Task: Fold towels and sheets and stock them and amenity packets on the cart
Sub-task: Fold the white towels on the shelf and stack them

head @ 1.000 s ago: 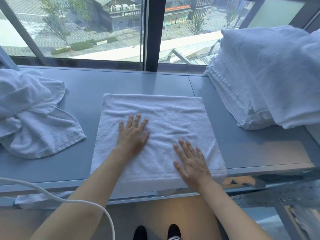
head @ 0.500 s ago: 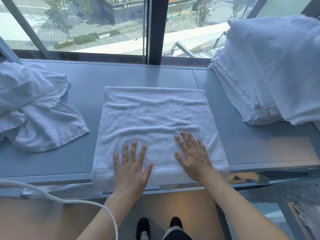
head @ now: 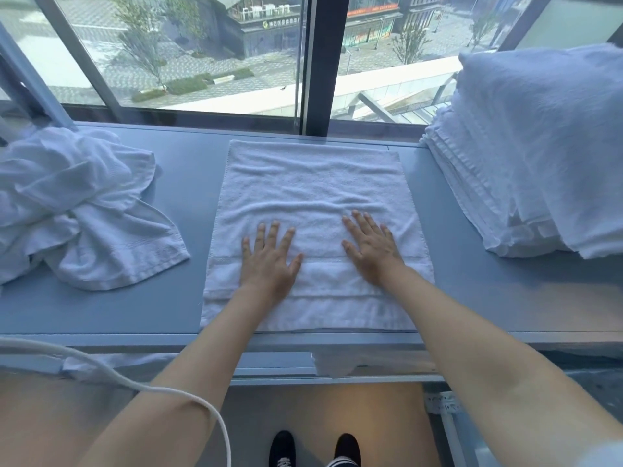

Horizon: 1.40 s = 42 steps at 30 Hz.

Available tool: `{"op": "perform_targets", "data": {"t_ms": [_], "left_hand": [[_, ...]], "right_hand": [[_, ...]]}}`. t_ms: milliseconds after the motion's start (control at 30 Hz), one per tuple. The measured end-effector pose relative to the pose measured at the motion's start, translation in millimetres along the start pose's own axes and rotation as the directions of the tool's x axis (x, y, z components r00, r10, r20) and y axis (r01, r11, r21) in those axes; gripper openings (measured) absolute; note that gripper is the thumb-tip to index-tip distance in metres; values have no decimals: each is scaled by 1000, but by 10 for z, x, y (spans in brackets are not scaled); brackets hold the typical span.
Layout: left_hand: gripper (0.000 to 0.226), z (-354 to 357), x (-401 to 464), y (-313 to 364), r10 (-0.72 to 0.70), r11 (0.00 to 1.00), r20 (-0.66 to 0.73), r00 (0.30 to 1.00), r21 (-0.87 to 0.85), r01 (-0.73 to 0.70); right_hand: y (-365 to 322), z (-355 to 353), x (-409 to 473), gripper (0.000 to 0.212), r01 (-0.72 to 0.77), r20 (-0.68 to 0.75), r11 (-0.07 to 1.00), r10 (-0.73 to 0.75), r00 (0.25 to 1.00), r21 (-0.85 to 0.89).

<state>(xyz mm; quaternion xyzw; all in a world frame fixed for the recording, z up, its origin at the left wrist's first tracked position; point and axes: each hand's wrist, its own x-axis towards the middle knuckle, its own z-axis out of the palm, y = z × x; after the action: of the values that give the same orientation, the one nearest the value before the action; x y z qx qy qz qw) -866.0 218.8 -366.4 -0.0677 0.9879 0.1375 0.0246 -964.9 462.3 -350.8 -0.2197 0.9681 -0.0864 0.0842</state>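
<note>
A white towel [head: 313, 183], folded into a rectangle, lies flat in the middle of the grey-blue ledge [head: 188, 170] under the window. My left hand [head: 269, 261] rests palm down on its near left part, fingers spread. My right hand [head: 372, 247] presses flat on its near right part, fingers apart too. Neither hand grips anything. Unfolded white towels [head: 77, 203] sit crumpled at the left. At the right a tall stack of folded white towels [head: 526, 156] stands against the window.
A big window with a dark upright post [head: 318, 62] runs behind the ledge. A white cable [head: 111, 375] curves across the lower left. A lower shelf edge [head: 276, 365] runs below the ledge, with a bit of white cloth [head: 333, 364] hanging there. My shoes [head: 317, 449] stand on the floor.
Both hands have slid over the folded towel: the left came back toward the near edge, then forward a little; the right moved slightly forward. The view tilted so the towel sits farther from me.
</note>
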Motion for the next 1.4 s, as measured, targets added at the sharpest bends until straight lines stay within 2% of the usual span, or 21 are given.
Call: {"op": "perform_targets", "data": {"t_ms": [200,300,367,433,500,667,833,1000,1167,1267,1400], "left_hand": [[58,-99,1,87,16,1000,-7,1000,13,-16],[43,-83,-319,249,207,978,-113,972,10,-207],[39,24,-597,324,330,942,-141,933,-17,-335],[45,124,-794,336,332,941,-119,936,-31,-338],[49,158,-856,319,310,948,-102,945,-37,-315],[42,55,-788,290,313,949,-112,943,8,-315],[37,-117,-807,-104,312,948,-201,929,4,-318],[43,-275,-912,-650,135,976,-284,949,-128,-177],[35,-338,-931,-585,55,980,-304,951,-168,-110],[27,-604,-859,-522,56,975,-429,901,-169,-141],[27,-910,-924,-479,147,956,-545,826,-136,-260]], "right_hand": [[-190,-97,-8,58,-53,-77,998,50,996,-34],[-400,-16,-314,56,143,-149,987,-131,980,70],[-475,97,-614,56,273,-104,951,-260,960,146],[-468,222,-890,59,317,-49,934,-313,948,168],[-415,285,-1026,61,329,-71,931,-322,944,156],[-269,160,-995,52,391,-108,918,-382,918,73],[235,3,-1086,55,289,-144,955,-278,950,67],[831,-30,-1280,55,98,-268,980,-49,962,171],[805,-74,-1253,48,85,-300,979,-26,953,185],[768,-315,-1189,37,66,-353,975,13,935,211],[791,-605,-1304,38,136,-466,968,-22,885,213]]}}
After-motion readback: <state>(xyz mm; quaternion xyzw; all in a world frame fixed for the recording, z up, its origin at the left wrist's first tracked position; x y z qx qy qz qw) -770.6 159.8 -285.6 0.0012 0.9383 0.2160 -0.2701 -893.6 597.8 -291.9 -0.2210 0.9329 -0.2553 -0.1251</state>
